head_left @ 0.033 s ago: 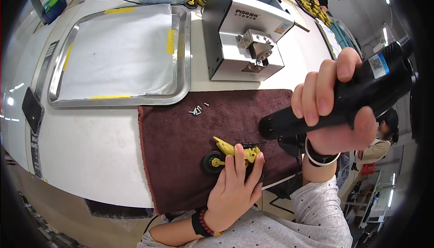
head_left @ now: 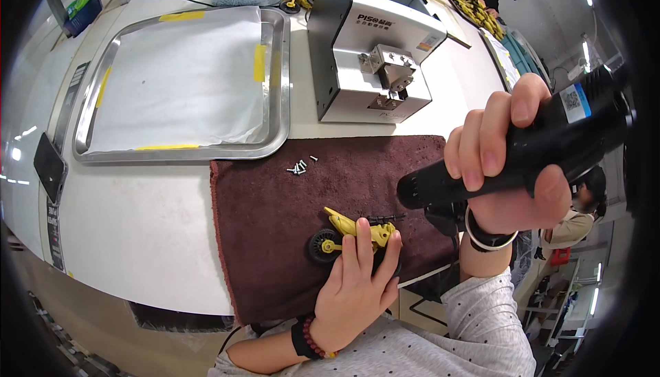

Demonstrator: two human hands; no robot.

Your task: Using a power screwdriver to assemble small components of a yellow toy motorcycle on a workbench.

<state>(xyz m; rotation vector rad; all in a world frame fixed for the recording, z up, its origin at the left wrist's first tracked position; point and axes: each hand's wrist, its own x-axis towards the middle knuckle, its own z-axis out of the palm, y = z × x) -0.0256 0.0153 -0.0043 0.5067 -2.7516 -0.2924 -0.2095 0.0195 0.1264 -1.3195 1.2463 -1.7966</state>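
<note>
Nothing had moved since the earlier frame: both hands and the toy sat as before. Our left hand (head_left: pixel 354 284) lay flat, fingers spread, pressing down the yellow toy motorcycle (head_left: pixel 347 234) on the maroon cloth (head_left: pixel 268 212). Our right hand (head_left: pixel 505 164) was wrapped fully around the black power screwdriver (head_left: pixel 522 153), raised above and right of the toy. We judged the toy light, stiff plastic, small-parted and apt to roll; best pinned at the body. A square code label (head_left: pixel 572 100) sat on the tool's upper end. Beyond the hands: loose screws (head_left: pixel 300 166), a grey screw-feeder box (head_left: pixel 375 40), a taped steel tray (head_left: pixel 278 67).
</note>
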